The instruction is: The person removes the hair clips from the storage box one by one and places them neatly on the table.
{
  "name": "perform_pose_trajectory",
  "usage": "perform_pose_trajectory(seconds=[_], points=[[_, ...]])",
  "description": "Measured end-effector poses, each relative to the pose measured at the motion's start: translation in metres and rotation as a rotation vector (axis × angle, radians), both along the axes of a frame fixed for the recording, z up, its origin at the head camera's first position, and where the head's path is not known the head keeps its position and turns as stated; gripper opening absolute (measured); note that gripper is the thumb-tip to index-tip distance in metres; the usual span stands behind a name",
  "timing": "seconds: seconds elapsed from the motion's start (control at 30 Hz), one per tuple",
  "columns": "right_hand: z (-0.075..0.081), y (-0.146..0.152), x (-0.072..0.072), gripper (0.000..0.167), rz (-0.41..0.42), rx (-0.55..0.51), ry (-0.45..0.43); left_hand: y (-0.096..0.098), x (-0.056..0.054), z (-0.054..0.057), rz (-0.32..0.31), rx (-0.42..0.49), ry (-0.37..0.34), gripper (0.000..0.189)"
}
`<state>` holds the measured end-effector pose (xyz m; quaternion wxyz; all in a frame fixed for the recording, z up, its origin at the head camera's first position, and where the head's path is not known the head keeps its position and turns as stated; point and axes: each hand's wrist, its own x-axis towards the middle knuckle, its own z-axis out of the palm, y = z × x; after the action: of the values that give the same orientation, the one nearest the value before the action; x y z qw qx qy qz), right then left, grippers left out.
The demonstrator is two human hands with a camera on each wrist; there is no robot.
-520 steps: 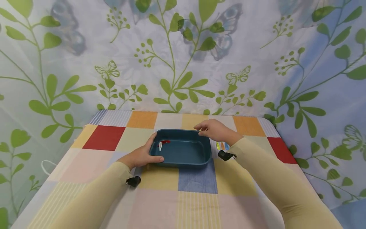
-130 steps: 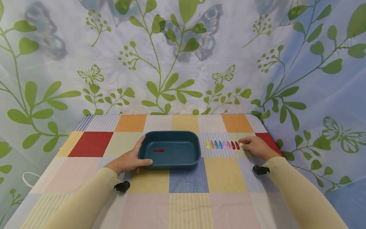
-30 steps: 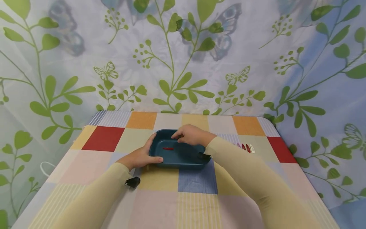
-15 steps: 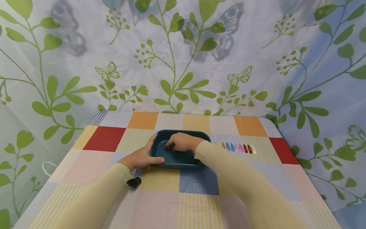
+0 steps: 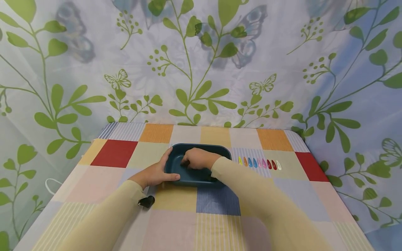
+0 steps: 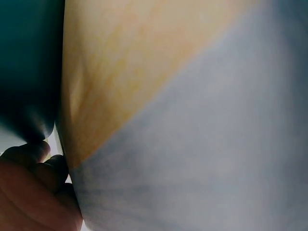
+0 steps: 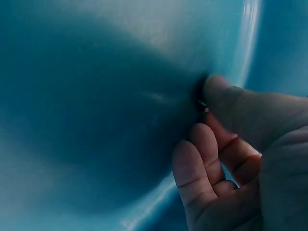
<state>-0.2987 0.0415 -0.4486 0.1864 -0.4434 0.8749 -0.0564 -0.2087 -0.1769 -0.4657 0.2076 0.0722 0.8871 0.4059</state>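
A dark teal rectangular tray [image 5: 198, 183] stands on the table. My left hand [image 5: 154, 173] grips its left end, thumb on the near rim and fingers along the side; in the left wrist view curled fingers [image 6: 42, 166] sit against the wall. Inside the tray, my right hand [image 5: 198, 159] reaches down to the floor. In the right wrist view its thumb and index finger pinch a small dark piece of the red hair clip [image 7: 201, 103], which the fingers mostly hide. On the cloth to the right lies a row of hair clips [image 5: 259, 162] in yellow, orange, blue, pink, red and white.
The table bears a patchwork cloth [image 5: 169, 226] of coloured squares. A leaf and butterfly curtain [image 5: 201, 69] hangs behind it and at both sides. A white cable loop [image 5: 50, 184] shows by the left edge.
Over the last second my right hand goes down to the tray floor and pinches the red hair clip. Since earlier, the clips have become a row at right. The left hand keeps its place.
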Motion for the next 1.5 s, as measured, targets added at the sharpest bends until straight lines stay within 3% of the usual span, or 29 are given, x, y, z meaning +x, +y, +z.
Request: perform_pose_trajectory(seconds=[0.27, 0.63, 0.97, 1.27, 1.5], points=[[0.0, -0.001, 0.001, 0.032, -0.007, 0.001, 0.045, -0.001, -0.001, 0.0, -0.013, -0.011, 0.013, 0.123], [0.0, -0.001, 0.003, 0.035, -0.029, -0.025, 0.033, 0.0, -0.001, 0.001, -0.024, -0.001, 0.016, 0.124], [0.001, 0.006, 0.004, 0.041, -0.099, -0.055, -0.012, -0.001, 0.0, 0.0, -0.024, -0.015, 0.023, 0.125], [0.021, 0.04, 0.002, 0.039, -0.149, -0.232, -0.077, 0.002, 0.001, -0.002, -0.025, -0.021, 0.029, 0.126], [0.049, 0.078, 0.004, 0.039, -0.263, -0.357, -0.126, 0.002, 0.002, 0.001, -0.005, -0.021, 0.022, 0.127]])
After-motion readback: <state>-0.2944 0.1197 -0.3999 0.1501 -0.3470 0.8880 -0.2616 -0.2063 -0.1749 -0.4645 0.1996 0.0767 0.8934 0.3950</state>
